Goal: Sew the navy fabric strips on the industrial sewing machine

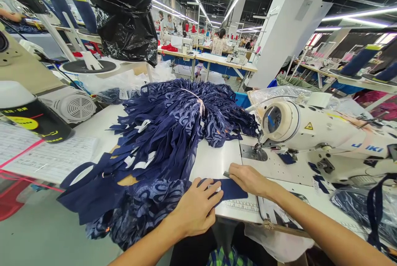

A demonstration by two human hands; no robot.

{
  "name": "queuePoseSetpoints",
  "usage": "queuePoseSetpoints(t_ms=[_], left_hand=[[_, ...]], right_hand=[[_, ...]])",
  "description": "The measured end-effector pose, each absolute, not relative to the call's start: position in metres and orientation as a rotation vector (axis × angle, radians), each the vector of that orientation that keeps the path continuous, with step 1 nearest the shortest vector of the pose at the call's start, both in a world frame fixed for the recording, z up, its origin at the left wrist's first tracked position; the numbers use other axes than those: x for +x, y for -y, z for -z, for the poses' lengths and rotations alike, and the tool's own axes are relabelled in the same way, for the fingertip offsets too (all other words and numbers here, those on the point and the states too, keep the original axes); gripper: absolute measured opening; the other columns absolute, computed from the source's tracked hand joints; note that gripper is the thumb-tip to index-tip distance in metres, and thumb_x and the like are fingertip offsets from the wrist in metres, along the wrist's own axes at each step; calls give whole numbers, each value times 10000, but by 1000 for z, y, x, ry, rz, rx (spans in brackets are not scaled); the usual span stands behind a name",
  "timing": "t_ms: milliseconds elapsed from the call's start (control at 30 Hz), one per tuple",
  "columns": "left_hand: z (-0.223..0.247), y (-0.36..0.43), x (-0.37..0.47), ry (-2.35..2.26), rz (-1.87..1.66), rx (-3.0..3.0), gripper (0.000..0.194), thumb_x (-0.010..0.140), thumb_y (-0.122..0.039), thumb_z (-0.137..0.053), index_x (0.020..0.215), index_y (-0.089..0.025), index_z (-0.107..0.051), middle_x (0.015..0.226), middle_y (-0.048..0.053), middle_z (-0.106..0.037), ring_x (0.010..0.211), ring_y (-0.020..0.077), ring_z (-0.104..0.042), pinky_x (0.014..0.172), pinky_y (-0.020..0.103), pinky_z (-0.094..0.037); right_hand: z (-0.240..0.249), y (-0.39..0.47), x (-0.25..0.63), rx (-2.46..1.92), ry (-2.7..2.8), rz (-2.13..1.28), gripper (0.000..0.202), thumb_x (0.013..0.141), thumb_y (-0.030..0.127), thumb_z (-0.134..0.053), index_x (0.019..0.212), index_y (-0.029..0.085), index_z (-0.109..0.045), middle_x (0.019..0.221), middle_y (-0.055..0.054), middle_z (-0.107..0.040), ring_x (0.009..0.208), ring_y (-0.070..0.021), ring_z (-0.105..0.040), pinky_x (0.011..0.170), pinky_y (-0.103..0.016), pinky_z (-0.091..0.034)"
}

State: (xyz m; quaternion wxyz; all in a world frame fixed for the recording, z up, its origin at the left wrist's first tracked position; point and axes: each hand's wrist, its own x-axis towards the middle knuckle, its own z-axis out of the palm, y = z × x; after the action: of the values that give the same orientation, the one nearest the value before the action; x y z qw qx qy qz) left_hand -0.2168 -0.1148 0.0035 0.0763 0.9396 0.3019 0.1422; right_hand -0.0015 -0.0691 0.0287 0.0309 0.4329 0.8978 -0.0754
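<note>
A small navy fabric piece [231,188] lies flat near the front edge of the white sewing table [214,160]. My left hand [195,208] presses down on its left end, fingers spread over the cloth. My right hand [248,178] lies on its upper right edge, fingers pointing left. To the left sits a big bundle of navy patterned fabric strips [167,134], tied with a pale band and spilling over the table's edge. The white sewing machine [313,134] stands to the right, its needle area [257,148] just beyond my right hand.
A dark bottle with a yellow label [27,115] and printed sheets [46,154] lie at the left. A black plastic bag [124,14] hangs overhead. Thread cones [359,61] stand on a rack at the right. Other people work at distant tables [220,43].
</note>
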Motion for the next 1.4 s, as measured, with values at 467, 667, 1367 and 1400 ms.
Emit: queuePoseSetpoints(t_ms=[467, 667, 1367, 1400], left_hand=[[-3, 114, -216, -921, -409, 2827, 370, 797, -251, -460, 1162, -191, -460, 1272, 57, -457, 1100, 250, -402, 904, 416, -291], [-2, 113, -215, -933, -403, 2815, 374, 794, -255, -462, 1164, -202, -463, 1274, 56, -455, 1104, 256, -401, 898, 425, -293], [-5, 116, -217, -929, -486, 2803, 401, 772, -338, -494, 1136, -170, -478, 1220, 109, -490, 1100, 262, -426, 922, 426, -297], [-4, 116, -217, -931, -496, 2814, 407, 769, -344, -502, 1136, -169, -479, 1219, 110, -491, 1101, 264, -428, 921, 428, -298]], right_hand=[[-43, 55, -21, 1138, -2577, 191, 207, 882, 175, -352, 870, 149, -557, 866, -56, -572, 649, -156, -585, 518, -257, -328], [-42, 59, -24, 1120, -2553, 105, 223, 873, 149, -341, 913, 148, -560, 861, -63, -575, 647, -164, -593, 489, -258, -322], [-7, 92, 130, 2382, -2435, 551, 257, 739, 363, -350, 523, 229, -306, 459, 42, -365, 458, -136, -383, 488, -262, -291], [-5, 94, 136, 2442, -2392, 585, 248, 719, 382, -353, 526, 232, -313, 454, 46, -354, 451, -135, -374, 483, -262, -292]])
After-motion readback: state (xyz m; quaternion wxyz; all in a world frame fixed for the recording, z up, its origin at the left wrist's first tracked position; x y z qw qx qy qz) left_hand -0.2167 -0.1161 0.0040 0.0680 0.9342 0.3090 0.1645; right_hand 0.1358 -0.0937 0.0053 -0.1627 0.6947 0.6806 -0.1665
